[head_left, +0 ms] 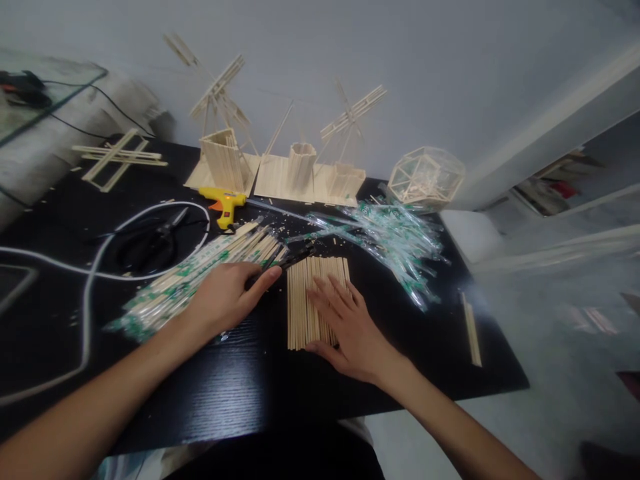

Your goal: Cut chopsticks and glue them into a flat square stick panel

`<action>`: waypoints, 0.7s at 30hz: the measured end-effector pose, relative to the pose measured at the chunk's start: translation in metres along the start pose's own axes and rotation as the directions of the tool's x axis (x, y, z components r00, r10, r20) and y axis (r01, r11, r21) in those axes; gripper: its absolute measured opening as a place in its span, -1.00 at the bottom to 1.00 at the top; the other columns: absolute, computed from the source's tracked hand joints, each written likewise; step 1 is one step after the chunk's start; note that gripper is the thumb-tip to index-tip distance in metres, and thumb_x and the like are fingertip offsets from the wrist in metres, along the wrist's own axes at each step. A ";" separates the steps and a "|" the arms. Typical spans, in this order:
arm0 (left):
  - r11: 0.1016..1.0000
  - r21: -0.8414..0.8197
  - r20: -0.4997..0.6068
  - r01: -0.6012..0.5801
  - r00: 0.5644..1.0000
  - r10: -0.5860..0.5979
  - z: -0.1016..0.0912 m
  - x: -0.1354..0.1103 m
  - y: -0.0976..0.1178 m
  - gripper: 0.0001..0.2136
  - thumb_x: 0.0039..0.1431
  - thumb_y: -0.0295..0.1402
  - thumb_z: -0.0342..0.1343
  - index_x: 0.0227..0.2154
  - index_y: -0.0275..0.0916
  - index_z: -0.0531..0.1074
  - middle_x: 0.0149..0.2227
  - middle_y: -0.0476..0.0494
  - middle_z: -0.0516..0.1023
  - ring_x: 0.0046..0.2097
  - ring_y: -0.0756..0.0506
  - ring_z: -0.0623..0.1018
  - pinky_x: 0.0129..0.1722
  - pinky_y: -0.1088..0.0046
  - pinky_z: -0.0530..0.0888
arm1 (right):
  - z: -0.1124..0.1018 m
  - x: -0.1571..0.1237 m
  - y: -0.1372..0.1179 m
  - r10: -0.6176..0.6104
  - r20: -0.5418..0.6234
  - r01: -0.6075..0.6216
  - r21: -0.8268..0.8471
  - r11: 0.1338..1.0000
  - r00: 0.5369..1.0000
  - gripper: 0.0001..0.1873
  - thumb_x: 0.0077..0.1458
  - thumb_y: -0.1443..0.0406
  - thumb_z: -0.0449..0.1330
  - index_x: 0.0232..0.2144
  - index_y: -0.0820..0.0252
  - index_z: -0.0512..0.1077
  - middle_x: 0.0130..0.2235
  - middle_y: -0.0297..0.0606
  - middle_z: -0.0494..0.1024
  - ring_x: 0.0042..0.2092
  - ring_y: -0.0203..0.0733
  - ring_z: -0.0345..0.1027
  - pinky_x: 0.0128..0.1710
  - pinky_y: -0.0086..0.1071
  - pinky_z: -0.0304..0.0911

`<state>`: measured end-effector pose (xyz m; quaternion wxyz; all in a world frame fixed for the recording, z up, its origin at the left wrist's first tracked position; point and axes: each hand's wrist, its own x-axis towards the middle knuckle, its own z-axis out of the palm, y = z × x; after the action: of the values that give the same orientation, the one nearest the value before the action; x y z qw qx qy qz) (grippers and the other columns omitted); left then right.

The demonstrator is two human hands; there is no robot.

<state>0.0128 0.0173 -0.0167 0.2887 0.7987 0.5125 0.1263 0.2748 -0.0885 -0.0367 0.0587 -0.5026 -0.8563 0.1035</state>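
My left hand (231,293) is closed around a dark tool that looks like pliers (298,257), its jaws pointing right at the top edge of a row of thin wooden sticks (299,303). Those sticks lie side by side on the black table (210,393), forming a flat panel. Spread over the panel's right half is my right hand (350,327), fingers apart and palm down, holding nothing. Under my left forearm and hand lies a pile of wrapped chopsticks (173,293) in clear and green plastic, partly hidden.
A yellow glue gun (226,205), scissors (160,240) and a white cable (89,300) lie left. Stick-built models (225,163) stand along the back, near a stick polyhedron (425,177). Plastic wrappers (400,237) cover the back right. Loose sticks (471,330) rest by the right edge.
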 end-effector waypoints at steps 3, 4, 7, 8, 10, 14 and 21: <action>1.000 0.004 0.001 -0.007 1.000 0.007 0.000 -0.001 -0.001 -0.34 0.37 0.26 -0.30 -0.51 -0.18 0.35 -0.46 -0.17 0.50 -0.37 -0.17 0.45 -0.29 0.29 0.22 | 0.005 0.002 0.000 0.016 0.050 -0.016 0.002 1.000 0.999 -0.10 0.40 -0.17 -0.01 0.50 0.30 -0.04 0.54 -0.05 -0.10 0.55 0.18 -0.38 0.47 0.29 -0.16; 1.000 0.003 -0.002 -0.012 1.000 0.012 0.001 -0.001 -0.001 -0.35 0.37 0.25 -0.30 -0.51 -0.18 0.36 -0.46 -0.17 0.50 -0.37 -0.17 0.44 -0.29 0.29 0.22 | 0.006 0.001 0.000 0.020 0.058 -0.020 0.003 1.000 0.998 -0.09 0.40 -0.16 -0.01 0.51 0.29 -0.07 0.54 -0.06 -0.11 0.55 0.17 -0.37 0.47 0.28 -0.17; 1.000 -0.004 -0.012 -0.021 1.000 0.021 0.001 -0.001 -0.002 -0.36 0.37 0.25 -0.28 -0.51 -0.18 0.36 -0.47 -0.17 0.50 -0.38 -0.17 0.44 -0.30 0.29 0.21 | 0.010 0.000 0.001 0.022 0.057 -0.022 -0.003 1.000 0.998 -0.07 0.40 -0.16 0.00 0.52 0.28 -0.12 0.54 -0.08 -0.13 0.55 0.16 -0.36 0.48 0.27 -0.17; 1.000 -0.006 -0.015 -0.024 1.000 0.024 0.001 -0.001 -0.002 -0.36 0.37 0.24 -0.27 -0.52 -0.17 0.36 -0.48 -0.17 0.49 -0.38 -0.16 0.43 -0.30 0.29 0.21 | 0.010 0.000 0.001 0.022 0.053 -0.021 -0.008 1.000 0.998 -0.06 0.40 -0.17 -0.01 0.52 0.28 -0.13 0.54 -0.09 -0.13 0.55 0.16 -0.36 0.48 0.26 -0.17; 1.000 -0.006 -0.018 -0.027 0.999 0.027 0.001 -0.001 -0.002 -0.37 0.38 0.22 -0.26 -0.52 -0.17 0.36 -0.48 -0.17 0.49 -0.39 -0.16 0.43 -0.31 0.29 0.21 | 0.011 0.000 0.001 0.019 0.043 -0.018 -0.013 1.000 0.999 -0.06 0.40 -0.17 -0.01 0.52 0.28 -0.14 0.54 -0.09 -0.12 0.55 0.16 -0.34 0.48 0.27 -0.15; 0.999 -0.003 -0.028 -0.032 0.999 0.032 0.002 0.000 -0.003 -0.37 0.39 0.21 -0.25 -0.52 -0.18 0.38 -0.47 -0.18 0.51 -0.39 -0.16 0.44 -0.31 0.29 0.21 | 0.011 0.001 0.000 0.013 0.035 -0.013 -0.016 1.000 0.999 -0.07 0.40 -0.17 -0.01 0.51 0.30 -0.11 0.53 -0.06 -0.11 0.55 0.19 -0.33 0.46 0.30 -0.13; 1.000 0.006 -0.017 -0.012 1.000 0.012 0.000 0.000 -0.001 -0.34 0.36 0.24 -0.29 -0.51 -0.18 0.38 -0.45 -0.18 0.52 -0.37 -0.18 0.45 -0.30 0.29 0.22 | 0.010 0.001 -0.001 0.028 0.037 -0.028 -0.009 1.000 0.999 -0.09 0.40 -0.15 0.03 0.51 0.25 -0.08 0.54 -0.09 -0.11 0.55 0.17 -0.32 0.48 0.27 -0.16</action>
<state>0.0118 0.0174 -0.0178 0.2814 0.8015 0.5105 0.1332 0.2716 -0.0896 -0.0460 0.0391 -0.5129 -0.8505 0.1103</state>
